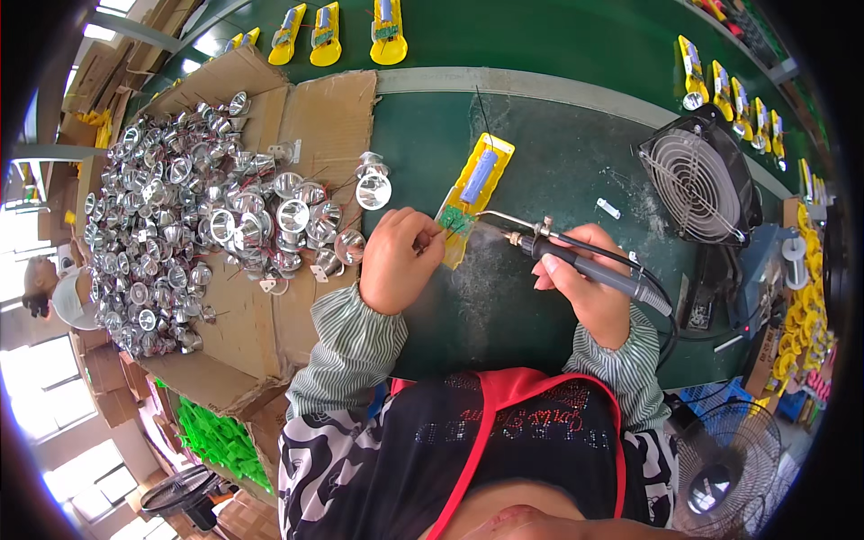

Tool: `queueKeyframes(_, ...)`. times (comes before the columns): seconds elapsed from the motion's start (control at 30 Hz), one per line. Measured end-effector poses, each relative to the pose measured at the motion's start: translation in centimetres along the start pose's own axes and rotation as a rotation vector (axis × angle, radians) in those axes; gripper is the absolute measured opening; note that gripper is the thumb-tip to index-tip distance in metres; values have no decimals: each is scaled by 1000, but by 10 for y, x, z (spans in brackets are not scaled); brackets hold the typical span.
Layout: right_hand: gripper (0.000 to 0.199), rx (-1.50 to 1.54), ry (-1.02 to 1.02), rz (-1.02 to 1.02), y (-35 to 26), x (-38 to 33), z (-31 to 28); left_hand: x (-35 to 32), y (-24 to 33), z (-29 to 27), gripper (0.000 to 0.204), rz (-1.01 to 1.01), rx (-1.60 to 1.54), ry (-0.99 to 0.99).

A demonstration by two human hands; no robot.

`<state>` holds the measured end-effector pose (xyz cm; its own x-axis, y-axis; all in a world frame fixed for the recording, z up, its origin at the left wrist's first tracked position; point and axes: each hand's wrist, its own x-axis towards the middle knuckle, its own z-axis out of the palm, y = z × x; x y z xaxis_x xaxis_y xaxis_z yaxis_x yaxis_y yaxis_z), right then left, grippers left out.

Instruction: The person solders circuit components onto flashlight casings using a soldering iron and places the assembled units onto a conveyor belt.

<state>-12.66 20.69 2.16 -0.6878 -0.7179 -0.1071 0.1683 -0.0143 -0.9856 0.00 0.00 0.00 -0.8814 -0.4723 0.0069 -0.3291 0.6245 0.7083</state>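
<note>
In front of me on the green work surface lies a yellow flashlight housing (502, 155). A blue battery cell (479, 175) sits in it, and a small green circuit board (454, 219) is at its near part. My left hand (396, 261) is closed in a pinch at the board's left edge; whatever the fingertips hold is hidden. My right hand (589, 292) grips a soldering iron (616, 277) by its dark handle. A thin bent metal tube (511, 218) clamped along the iron reaches to the board, and the iron's tip points there too.
A cardboard box (328, 99) heaped with silvery reflector cups (162, 198) stands on the left. One reflector (373, 191) lies near my left hand. A caged fan (693, 175) and a small white piece (608, 208) lie right. More yellow housings (389, 36) line the far side.
</note>
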Motion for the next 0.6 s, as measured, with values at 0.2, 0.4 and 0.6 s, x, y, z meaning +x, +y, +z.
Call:
queueKeyframes(0.2, 18, -17, -14, -40, 3, -1, -1, -3, -1, 10, 10, 103, 44, 74)
queueKeyframes(0.4, 14, -33, -44, -59, 5, 3, 3, -4, 0, 10, 10, -10, -160, 103)
queueKeyframes(0.6, 14, -47, -50, -23, 8, 8, 7, -3, -1, 7, 10, -2, -78, 48)
